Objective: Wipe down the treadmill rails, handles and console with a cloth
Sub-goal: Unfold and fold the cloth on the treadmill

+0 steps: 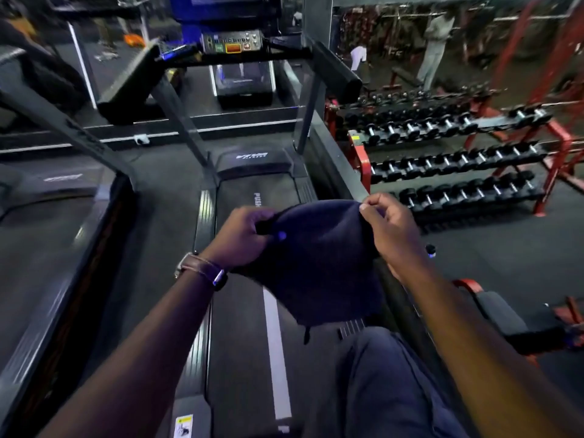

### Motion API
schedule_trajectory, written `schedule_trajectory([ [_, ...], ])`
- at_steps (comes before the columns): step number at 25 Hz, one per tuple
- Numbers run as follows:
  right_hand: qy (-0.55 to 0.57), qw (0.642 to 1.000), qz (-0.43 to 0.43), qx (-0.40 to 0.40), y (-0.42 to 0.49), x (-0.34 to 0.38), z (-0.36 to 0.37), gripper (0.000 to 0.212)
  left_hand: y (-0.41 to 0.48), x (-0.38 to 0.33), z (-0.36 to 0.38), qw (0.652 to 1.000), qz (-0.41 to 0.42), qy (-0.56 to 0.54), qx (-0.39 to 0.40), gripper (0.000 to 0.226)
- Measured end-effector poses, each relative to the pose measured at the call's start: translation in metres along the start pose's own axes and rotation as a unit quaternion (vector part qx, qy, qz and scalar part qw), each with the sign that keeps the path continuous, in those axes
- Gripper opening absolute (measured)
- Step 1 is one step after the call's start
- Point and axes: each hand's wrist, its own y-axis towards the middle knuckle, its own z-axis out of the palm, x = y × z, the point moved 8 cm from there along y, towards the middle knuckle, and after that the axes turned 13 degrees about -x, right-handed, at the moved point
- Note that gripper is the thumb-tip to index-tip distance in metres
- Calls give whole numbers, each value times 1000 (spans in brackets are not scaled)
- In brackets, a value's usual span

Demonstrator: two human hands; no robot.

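A dark navy cloth (319,263) hangs spread between both hands above the treadmill belt (252,343). My left hand (243,237) grips its left edge with curled fingers. My right hand (390,222) pinches its upper right corner between thumb and fingers. The treadmill console (232,42) sits far ahead at the top centre, with a padded handle on the left (129,86) and another on the right (336,71). Slanted grey uprights (183,124) run down to the deck, and a silver side rail (205,213) lines the belt's left edge.
A second treadmill (53,200) stands close on the left. A red three-tier dumbbell rack (452,159) fills the right. A red-and-black bench (505,314) sits low on the right. People stand in the far background (434,49). My trouser leg (388,384) shows at the bottom.
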Motion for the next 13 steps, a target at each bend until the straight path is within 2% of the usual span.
schedule_trajectory([
  [2, -48, 981, 106, 154, 24, -25, 25, 52, 39, 9, -15, 1000, 25, -1, 19, 22],
  [3, -73, 950, 172, 252, 27, -41, 41, 69, 60, 12, -19, 999, 32, -16, 31, 19],
  [4, -91, 911, 213, 342, 28, -50, 57, 72, 82, 18, -21, 998, 31, -33, 42, 16],
  [5, -94, 884, 236, 393, 33, -55, 72, 68, 103, 25, -23, 998, 28, -44, 45, 17],
  [6, -82, 878, 255, 396, 47, -61, 88, 66, 124, 36, -22, 997, 21, -49, 48, 22],
  [8, -12, 901, 281, 331, 96, -70, 126, 63, 174, 72, -23, 994, -33, -79, 72, 38],
  [10, 95, 916, 290, 261, 152, -64, 163, 45, 222, 106, -24, 981, -99, -132, 101, 51],
  [11, 136, 914, 296, 243, 180, -55, 180, 37, 247, 118, -27, 974, -126, -154, 107, 55],
  [13, 170, 908, 297, 241, 231, -28, 201, 33, 287, 126, -29, 951, -182, -218, 119, 57],
])
